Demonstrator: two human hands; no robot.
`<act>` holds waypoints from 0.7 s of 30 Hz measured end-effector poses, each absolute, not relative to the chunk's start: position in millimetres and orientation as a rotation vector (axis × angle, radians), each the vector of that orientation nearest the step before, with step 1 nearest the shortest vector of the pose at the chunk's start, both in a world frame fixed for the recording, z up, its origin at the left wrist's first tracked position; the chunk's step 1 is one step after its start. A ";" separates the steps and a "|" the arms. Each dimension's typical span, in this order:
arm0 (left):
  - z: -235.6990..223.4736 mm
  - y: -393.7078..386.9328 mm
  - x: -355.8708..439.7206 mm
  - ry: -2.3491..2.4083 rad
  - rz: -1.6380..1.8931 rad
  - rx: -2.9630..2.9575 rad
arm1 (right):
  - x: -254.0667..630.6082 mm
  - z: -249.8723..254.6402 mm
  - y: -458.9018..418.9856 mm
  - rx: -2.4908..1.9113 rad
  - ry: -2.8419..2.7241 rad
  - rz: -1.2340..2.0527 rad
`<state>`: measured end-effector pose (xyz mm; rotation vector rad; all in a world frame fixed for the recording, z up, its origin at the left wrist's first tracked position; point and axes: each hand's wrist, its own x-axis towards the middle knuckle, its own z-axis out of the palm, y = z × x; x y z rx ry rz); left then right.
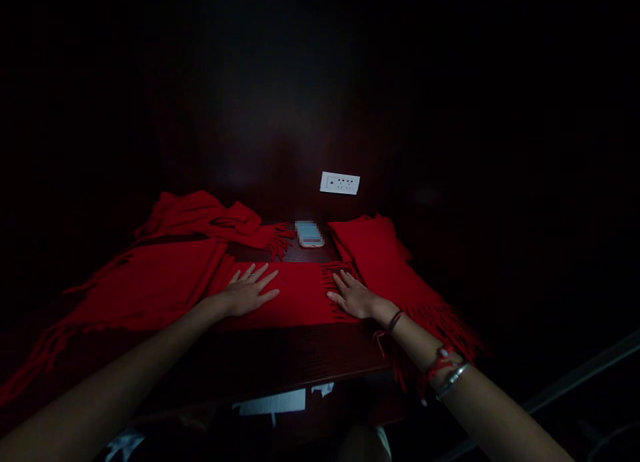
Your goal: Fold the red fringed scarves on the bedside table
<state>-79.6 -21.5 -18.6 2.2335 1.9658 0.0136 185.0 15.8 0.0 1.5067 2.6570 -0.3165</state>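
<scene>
A red fringed scarf lies flat across the dark wooden desk, its fringe at the right end. My left hand rests palm down on its left part, fingers spread and a ring on one of them. On the fringed end lies my right hand, also flat with fingers apart. To the left sits a folded red scarf, with a crumpled red scarf behind it. Red fringed cloth lies folded at the right, close beside my right hand.
Behind the flat scarf a phone lies on the desk. A white socket plate is on the dark back wall. White papers show below the desk's front edge. The surroundings are very dark.
</scene>
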 end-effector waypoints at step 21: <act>-16.2 -19.0 -81.5 1.897 0.060 2.345 | 143.0 44.0 80.2 1.353 2.662 -0.370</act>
